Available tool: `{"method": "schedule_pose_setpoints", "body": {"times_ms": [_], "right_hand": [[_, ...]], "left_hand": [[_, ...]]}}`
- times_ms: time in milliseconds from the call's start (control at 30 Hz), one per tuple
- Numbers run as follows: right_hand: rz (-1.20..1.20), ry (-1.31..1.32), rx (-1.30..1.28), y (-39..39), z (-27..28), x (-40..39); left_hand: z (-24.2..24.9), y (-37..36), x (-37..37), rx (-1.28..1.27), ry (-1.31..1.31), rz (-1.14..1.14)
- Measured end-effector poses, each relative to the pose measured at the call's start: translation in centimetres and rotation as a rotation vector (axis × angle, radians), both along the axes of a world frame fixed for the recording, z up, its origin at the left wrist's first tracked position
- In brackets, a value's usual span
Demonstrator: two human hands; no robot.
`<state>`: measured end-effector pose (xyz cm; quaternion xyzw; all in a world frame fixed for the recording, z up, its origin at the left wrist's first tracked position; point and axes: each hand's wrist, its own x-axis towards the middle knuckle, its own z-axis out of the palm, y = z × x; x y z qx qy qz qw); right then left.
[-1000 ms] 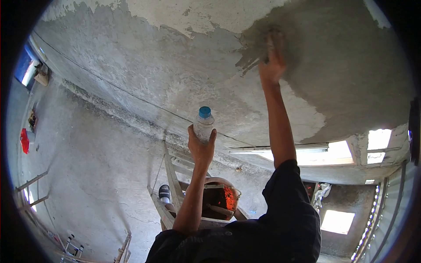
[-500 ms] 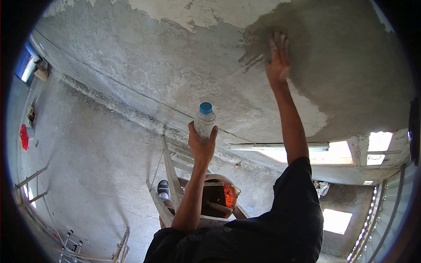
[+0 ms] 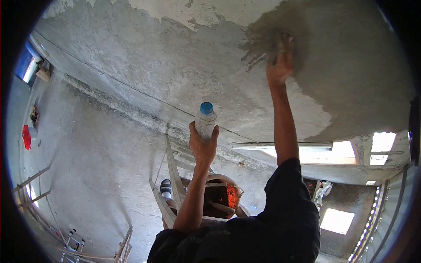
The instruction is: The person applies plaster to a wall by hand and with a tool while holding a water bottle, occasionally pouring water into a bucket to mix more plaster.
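A clear plastic bottle with a blue cap (image 3: 206,118) stands upright in my left hand (image 3: 203,147), whose fingers wrap round its lower part. My right hand (image 3: 280,61) is raised against the grey plastered wall (image 3: 210,57), palm side to the surface, fingers stretched out and a little blurred. Around the fingers lies a dark damp patch (image 3: 258,39) with streaky edges.
Below my left arm a wooden ladder (image 3: 175,175) stands beside a bucket (image 3: 239,193) with orange stains and a tool in it. A sandalled foot (image 3: 165,187) shows on the ladder. Window openings (image 3: 344,151) are at right, metal frames (image 3: 33,179) at lower left.
My right hand has shifted slightly over the wall, and its forearm and sleeve have swung left. The dark streaks by it look a little larger. My left hand still holds the bottle.
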<state>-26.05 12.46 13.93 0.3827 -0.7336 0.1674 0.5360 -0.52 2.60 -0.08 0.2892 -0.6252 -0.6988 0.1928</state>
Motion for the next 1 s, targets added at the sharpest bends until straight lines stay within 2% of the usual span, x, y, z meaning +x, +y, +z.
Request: {"method": "schedule_pose_setpoints", "body": {"times_ms": [67, 133, 267, 333, 367, 433, 567, 633, 667, 767, 867, 933, 967, 1000], "right_hand": [[-0.134, -0.129, 0.234, 1.2, -4.8, -1.7], [0.03, -0.231, 0.338, 0.8, -10.5, -1.3], [0.045, -0.279, 0.427, -0.5, -8.0, 1.0], [0.142, -0.263, 0.107, 0.7, -4.6, 1.6], [0.134, -0.263, 0.107, 0.9, -3.4, 1.4], [-0.054, -0.083, 0.082, 0.9, -1.7, 0.7], [-0.102, -0.291, 0.235, 1.6, -9.2, 0.7], [0.062, -0.3, 0.482, 0.7, -9.6, 2.5], [0.064, -0.292, 0.483, 0.6, -8.7, 2.0], [0.008, -0.2, 0.216, 0.6, -2.5, 2.9], [-0.009, -0.095, 0.179, 1.9, -0.8, 0.2], [-0.013, -0.149, 0.223, 3.2, -4.9, 0.0], [0.009, -0.281, 0.32, 3.7, -8.3, 0.1], [0.029, -0.416, 0.419, 3.4, -9.1, 1.0]], "left_hand": [[-0.4, 0.1, -0.1, -0.041, -0.009, -0.012], [-0.3, 0.4, 0.0, -0.027, -0.022, -0.012], [0.0, 0.4, 0.0, -0.021, 0.001, -0.032], [0.2, 0.4, 0.1, 0.0, -0.024, -0.037], [0.3, 0.4, -0.1, 0.014, -0.032, -0.038], [0.1, 0.3, -0.2, 0.016, -0.032, -0.05], [0.2, 0.4, -0.1, -0.018, -0.041, -0.043], [0.2, 0.4, 0.0, -0.015, -0.037, -0.047], [0.3, 0.3, -0.2, -0.012, -0.035, -0.041], [0.2, 0.4, -0.1, 0.002, -0.036, -0.052], [0.0, 0.4, -0.1, 0.009, -0.038, -0.057], [0.1, 0.2, -0.2, 0.005, -0.033, -0.055], [0.1, 0.2, -0.1, 0.005, -0.033, -0.053], [0.0, 0.2, 0.0, 0.006, -0.031, -0.054]]}}
